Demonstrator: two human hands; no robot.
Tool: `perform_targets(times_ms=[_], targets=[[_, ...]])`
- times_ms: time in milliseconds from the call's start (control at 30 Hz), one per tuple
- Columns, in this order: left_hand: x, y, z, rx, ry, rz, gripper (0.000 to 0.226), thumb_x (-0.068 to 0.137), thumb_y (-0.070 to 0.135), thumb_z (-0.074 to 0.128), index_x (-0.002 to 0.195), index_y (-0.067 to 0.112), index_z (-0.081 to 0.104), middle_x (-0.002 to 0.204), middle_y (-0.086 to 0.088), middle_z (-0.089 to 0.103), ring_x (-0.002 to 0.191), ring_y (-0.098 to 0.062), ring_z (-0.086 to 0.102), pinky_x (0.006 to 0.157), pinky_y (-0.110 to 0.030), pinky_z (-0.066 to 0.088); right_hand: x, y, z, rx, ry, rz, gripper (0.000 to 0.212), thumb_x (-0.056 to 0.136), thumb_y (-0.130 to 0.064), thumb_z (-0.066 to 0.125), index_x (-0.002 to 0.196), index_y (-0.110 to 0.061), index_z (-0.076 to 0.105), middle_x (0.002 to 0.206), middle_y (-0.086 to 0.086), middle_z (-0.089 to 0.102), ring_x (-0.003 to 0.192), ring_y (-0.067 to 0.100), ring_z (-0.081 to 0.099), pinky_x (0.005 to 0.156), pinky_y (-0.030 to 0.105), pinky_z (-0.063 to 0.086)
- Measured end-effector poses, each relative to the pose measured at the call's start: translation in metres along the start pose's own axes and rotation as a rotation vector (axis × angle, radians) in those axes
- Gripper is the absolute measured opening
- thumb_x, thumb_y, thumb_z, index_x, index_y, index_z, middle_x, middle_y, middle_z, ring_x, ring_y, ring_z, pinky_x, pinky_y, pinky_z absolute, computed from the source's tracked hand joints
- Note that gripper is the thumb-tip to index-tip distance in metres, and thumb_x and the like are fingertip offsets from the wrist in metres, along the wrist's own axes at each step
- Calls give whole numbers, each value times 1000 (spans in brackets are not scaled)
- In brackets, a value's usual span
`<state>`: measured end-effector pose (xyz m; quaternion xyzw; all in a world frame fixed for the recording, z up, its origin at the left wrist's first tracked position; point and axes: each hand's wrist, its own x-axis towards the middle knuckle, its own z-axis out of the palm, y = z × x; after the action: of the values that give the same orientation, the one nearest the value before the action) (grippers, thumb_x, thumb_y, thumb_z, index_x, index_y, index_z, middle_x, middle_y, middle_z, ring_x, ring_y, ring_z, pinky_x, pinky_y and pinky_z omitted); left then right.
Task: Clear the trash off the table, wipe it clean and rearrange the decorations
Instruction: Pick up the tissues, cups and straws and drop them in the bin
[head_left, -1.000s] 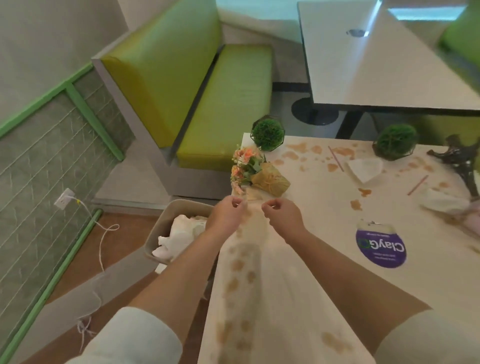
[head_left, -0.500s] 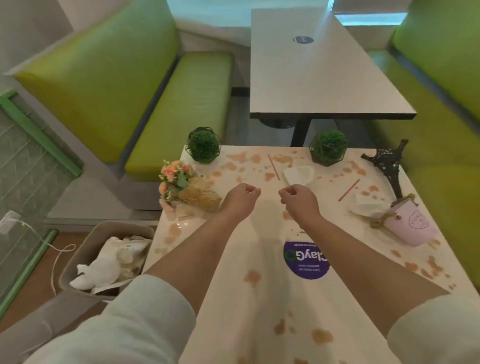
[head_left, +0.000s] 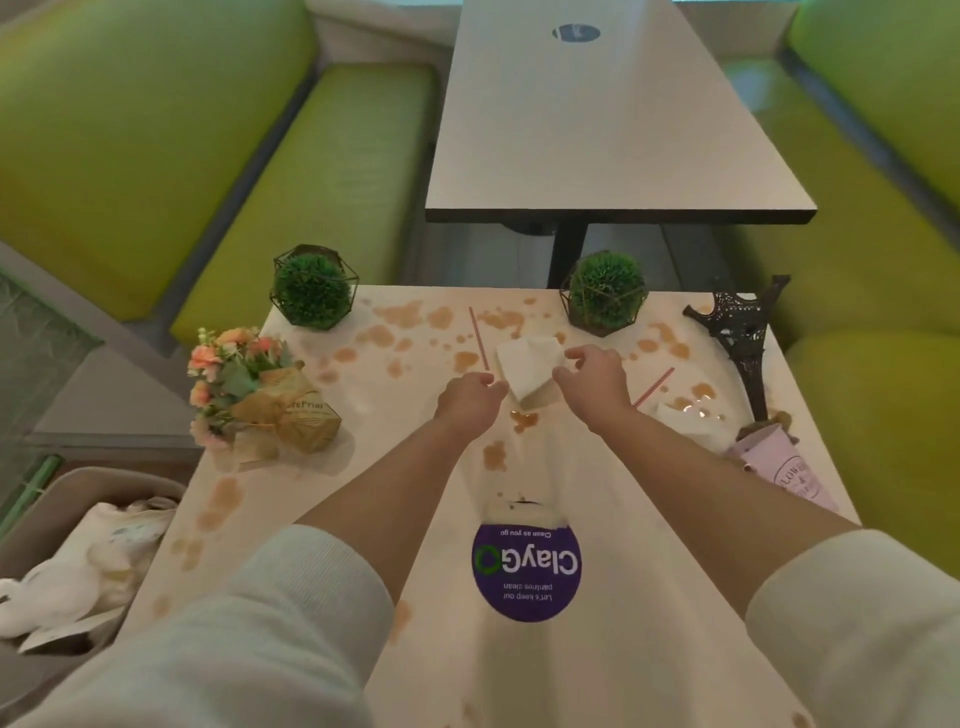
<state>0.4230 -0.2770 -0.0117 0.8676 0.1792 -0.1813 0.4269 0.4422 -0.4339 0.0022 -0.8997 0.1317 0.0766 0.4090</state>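
Note:
A crumpled white napkin (head_left: 524, 358) lies on the stained table (head_left: 322, 483) between my hands. My left hand (head_left: 470, 397) is curled into a fist at its near left corner, and nothing shows in it. The fingers of my right hand (head_left: 592, 376) are loosely spread over the napkin's right edge. Two red straws (head_left: 479, 338) (head_left: 653, 387) and a second napkin (head_left: 685, 423) lie close by. Brown spill spots (head_left: 400, 314) cover the top. Two green ball plants (head_left: 311, 288) (head_left: 605, 291), a flower bouquet (head_left: 254, 395), a toppled pink pot (head_left: 789, 470) and an Eiffel tower model (head_left: 743, 343) are the decorations.
A grey bin (head_left: 67, 499) with white trash stands on the floor at the table's left. A purple ClayGO sticker (head_left: 527, 571) sits near me, its top hidden by a pale wedge between my forearms. Green benches flank both sides. Another table (head_left: 597, 130) stands beyond.
My view swung from the bin side to the table's middle. Both hands moved forward to the napkin, and the right hand's fingers uncurled from a fist.

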Motion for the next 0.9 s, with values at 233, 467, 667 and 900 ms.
perform_targets(times_ms=[233, 467, 667, 900], targets=[[28, 9, 25, 57, 20, -76, 56, 97, 45, 47, 145, 17, 42, 146, -8, 46, 132, -31, 43, 107, -41, 38, 30, 6, 10, 2, -124, 6, 54, 96, -27, 57, 146, -14, 41, 144, 8, 34, 122, 28, 48, 72, 30, 42], [29, 10, 35, -131, 104, -77, 57, 93, 40, 57, 143, 21, 38, 144, -5, 44, 126, -28, 48, 99, -42, 45, 24, 6, 20, 238, -39, 25, 28, 93, -25, 63, 114, -10, 53, 116, 2, 56, 96, 16, 53, 72, 22, 36], [13, 7, 19, -298, 211, -4, 51, 97, 25, 56, 143, 16, 37, 142, -5, 32, 105, -23, 56, 94, -32, 48, 5, -3, 22, 396, -20, 100, 27, 85, -33, 71, 82, -15, 51, 95, 8, 66, 89, 28, 66, 78, 37, 54], [-19, -25, -28, -446, 215, 42, 52, 93, 15, 61, 142, 16, 45, 143, -5, 38, 109, -21, 55, 100, -41, 50, -46, -27, 40, 528, -138, 144, 27, 85, -28, 71, 91, -13, 49, 95, 10, 65, 73, 23, 62, 65, 35, 54]])
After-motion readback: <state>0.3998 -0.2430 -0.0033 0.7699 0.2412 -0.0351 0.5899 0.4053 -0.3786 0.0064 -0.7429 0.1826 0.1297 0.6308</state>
